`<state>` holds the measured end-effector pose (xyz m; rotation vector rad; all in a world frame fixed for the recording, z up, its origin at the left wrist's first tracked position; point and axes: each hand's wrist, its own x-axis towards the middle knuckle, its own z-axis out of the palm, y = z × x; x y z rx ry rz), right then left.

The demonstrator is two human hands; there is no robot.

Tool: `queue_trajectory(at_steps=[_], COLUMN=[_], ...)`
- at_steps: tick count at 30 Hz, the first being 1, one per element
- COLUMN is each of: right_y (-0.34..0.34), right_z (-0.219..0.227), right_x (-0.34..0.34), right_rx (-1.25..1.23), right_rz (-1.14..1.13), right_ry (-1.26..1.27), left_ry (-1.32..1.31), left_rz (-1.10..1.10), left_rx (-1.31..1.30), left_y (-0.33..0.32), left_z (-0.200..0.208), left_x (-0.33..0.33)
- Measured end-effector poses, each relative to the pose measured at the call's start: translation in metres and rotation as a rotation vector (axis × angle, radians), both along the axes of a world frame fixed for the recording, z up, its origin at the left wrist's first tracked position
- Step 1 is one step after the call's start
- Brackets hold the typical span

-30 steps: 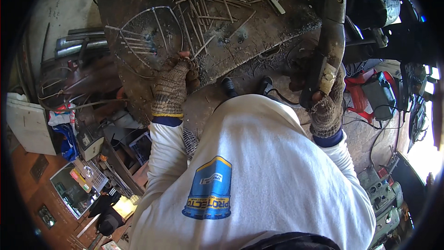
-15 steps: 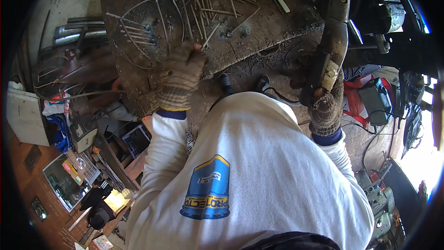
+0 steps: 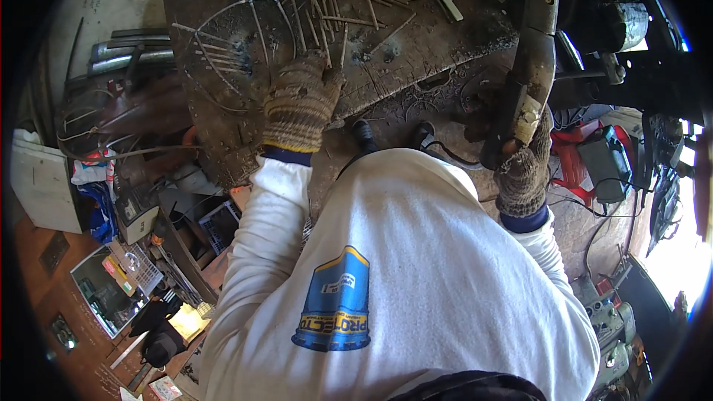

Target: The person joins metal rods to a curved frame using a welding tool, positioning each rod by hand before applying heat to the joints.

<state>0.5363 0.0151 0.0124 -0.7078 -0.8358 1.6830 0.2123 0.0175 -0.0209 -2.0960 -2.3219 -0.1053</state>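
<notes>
"What has been changed since a second ago?"

"The left hand (image 3: 303,100), in a striped brown knitted glove, has been moved rightward, farther from the curved metal frame (image 3: 260,30) and nearer a pile of loose rods (image 3: 370,7). One thin rod (image 3: 344,43), seen slanting earlier, is now pointed almost straight up beside its fingertips. The fingers are partly curled; whether the rod is gripped cannot be told."

"And the right hand?"

"The right hand (image 3: 523,178), gloved alike, is closed around the lower end of a long tool (image 3: 536,59), held much as before."

"How do these things look?"

"The tool is bent and dull brown-grey, with a rounded end and a worn, pale patch near the hand. The thin rod is straight and brownish, seen against the dark, scuffed table (image 3: 445,43). The frame is laid on the table, its bars thin and bowed."
</notes>
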Motion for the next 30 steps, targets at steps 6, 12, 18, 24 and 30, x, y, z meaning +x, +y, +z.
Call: queue_trajectory(at_steps=[6, 12, 18, 24, 30], right_y=[-0.001, 0.001, 0.007, 0.006, 0.008], right_z=[0.002, 0.001, 0.002, 0.012, 0.011], right_x=[0.002, 0.006, 0.005, 0.003, 0.005], right_rx=[0.002, 0.007, 0.046, 0.027, 0.035], right_rz=[-0.003, 0.052, 0.097, -0.033, -0.031], right_ry=[-0.070, -0.068, 0.011, -0.263, -0.226], left_ry=[0.127, 0.106, 0.109, 0.108, 0.058], left_rz=[0.053, 0.090, 0.045, 0.005, 0.035], left_rx=[-0.091, -0.164, -0.075, 0.033, 0.041], left_y=[0.008, 0.010, 0.003, 0.000, -0.003], left_z=[-0.006, 0.010, -0.002, -0.009, -0.002], left_x=[0.011, 0.022, 0.017, 0.010, 0.015])
